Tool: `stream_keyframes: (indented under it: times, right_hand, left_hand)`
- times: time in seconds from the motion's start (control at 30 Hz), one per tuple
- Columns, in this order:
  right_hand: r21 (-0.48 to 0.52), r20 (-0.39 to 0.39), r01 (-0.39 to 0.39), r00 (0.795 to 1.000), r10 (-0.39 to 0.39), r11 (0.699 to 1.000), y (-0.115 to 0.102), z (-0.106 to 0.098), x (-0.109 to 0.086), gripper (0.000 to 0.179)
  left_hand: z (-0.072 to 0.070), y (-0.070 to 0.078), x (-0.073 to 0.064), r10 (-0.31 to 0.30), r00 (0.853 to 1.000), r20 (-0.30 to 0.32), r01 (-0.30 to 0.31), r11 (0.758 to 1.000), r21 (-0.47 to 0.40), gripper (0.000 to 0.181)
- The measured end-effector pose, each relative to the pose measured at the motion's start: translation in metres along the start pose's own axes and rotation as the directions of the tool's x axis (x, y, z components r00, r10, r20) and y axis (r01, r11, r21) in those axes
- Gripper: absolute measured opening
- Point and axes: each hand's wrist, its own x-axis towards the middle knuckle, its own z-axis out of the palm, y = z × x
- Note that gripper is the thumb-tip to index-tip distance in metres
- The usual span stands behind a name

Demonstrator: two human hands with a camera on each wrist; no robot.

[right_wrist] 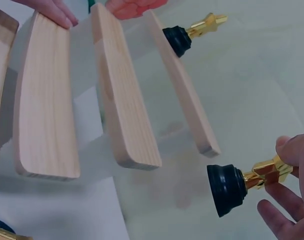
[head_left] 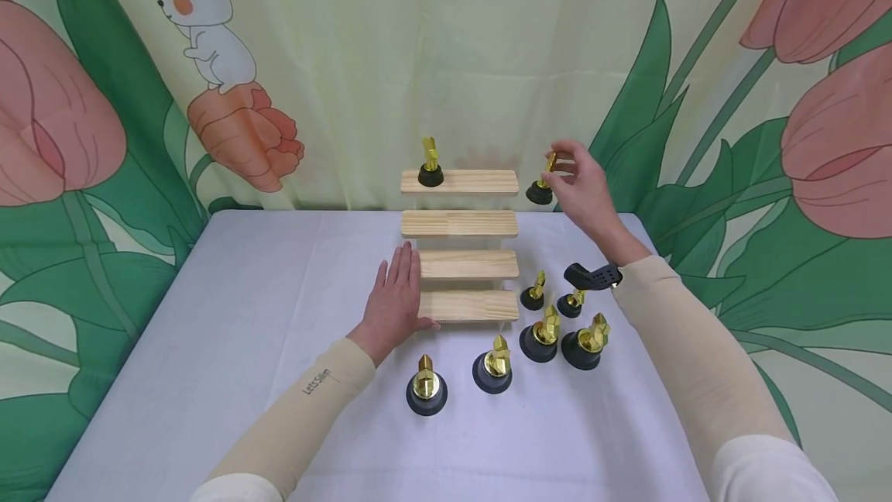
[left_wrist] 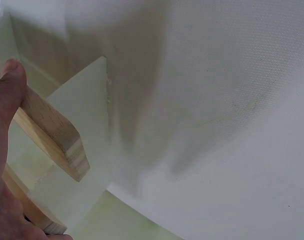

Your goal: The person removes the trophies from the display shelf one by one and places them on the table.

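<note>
My right hand [head_left: 581,180] pinches a small trophy [head_left: 540,191] by its gold top. The trophy hangs black base down in the head view, just right of the top shelf; the right wrist view shows its base [right_wrist: 226,190] beside that shelf's end. A four-tier wooden rack [head_left: 460,223] stands in the middle. Another small trophy [head_left: 430,175] with a gold star top stands on the left part of its top shelf [head_left: 481,182]. My left hand [head_left: 393,300] rests along the rack's left side, fingers straight, thumb by the bottom shelf. In the left wrist view, its thumb [left_wrist: 12,82] touches a shelf end.
Right of the rack stand two small trophies [head_left: 533,294], partly below my right wrist strap [head_left: 592,277]. Several larger trophies [head_left: 493,366] stand in front on the white tablecloth [head_left: 279,293]. A printed curtain [head_left: 362,60] hangs close behind the rack.
</note>
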Motion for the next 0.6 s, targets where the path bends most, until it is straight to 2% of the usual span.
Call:
stream_keyframes:
  times: [0.23, 0.6]
  right_hand:
    - [-0.003, 0.021, -0.014, 1.000, 0.014, 1.000, 0.009, 0.001, -0.004, 0.047]
    - [-0.016, 0.032, -0.057, 0.998, 0.057, 0.998, 0.019, 0.007, -0.012, 0.048]
  left_hand:
    - [0.002, -0.001, 0.000, 0.008, 1.000, -0.024, -0.007, 1.000, 0.010, 0.134]
    - [-0.001, 0.000, 0.000, 0.005, 1.000, 0.003, -0.005, 1.000, 0.026, 0.132]
